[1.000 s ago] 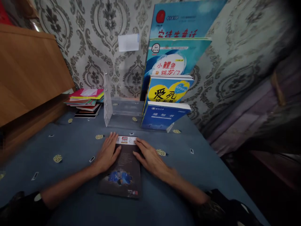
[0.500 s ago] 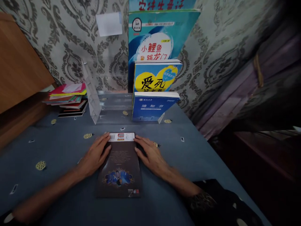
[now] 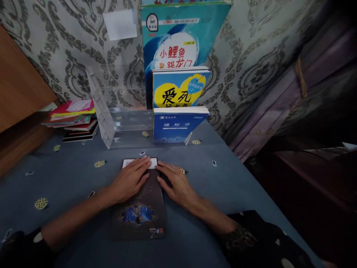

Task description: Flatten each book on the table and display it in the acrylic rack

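Observation:
A dark book (image 3: 139, 219) with a blue picture on its cover lies flat on the blue patterned tablecloth (image 3: 69, 175) in front of me. My left hand (image 3: 129, 180) lies open and flat on the book's upper part, its fingers over the white label at the top edge. My right hand (image 3: 175, 184) rests open along the book's right edge, fingers flat on the cloth and cover.
A clear acrylic book stand (image 3: 117, 123) stands behind the book, holding three upright books (image 3: 178, 124) at its right end, with more behind. A stack of colourful books (image 3: 75, 119) lies at the left by a wooden panel (image 3: 16, 89). The table edge drops off at the right.
My left hand has slid from the book's left edge onto its cover, over the white label. The camera has shifted a little; the right hand has stayed at the right edge.

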